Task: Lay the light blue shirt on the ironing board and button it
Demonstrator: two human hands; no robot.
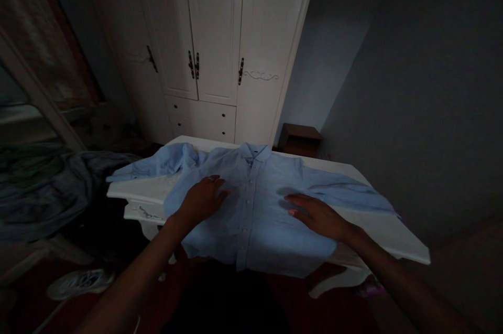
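Observation:
A light blue button-up shirt (255, 203) lies spread face up on a white table (396, 237), collar toward the far side, sleeves stretched out left and right. My left hand (202, 197) rests flat on the shirt's left chest panel, fingers stretched out. On the right panel my right hand (318, 213) lies flat too, fingers pointing toward the button line. Neither hand holds anything. The shirt's lower hem hangs over the table's near edge.
A white wardrobe (220, 45) with dark handles and drawers stands behind the table. A small brown nightstand (301, 137) sits in the corner. A bed with crumpled grey bedding (47, 187) is at the left. A shoe (78, 281) lies on the dark floor.

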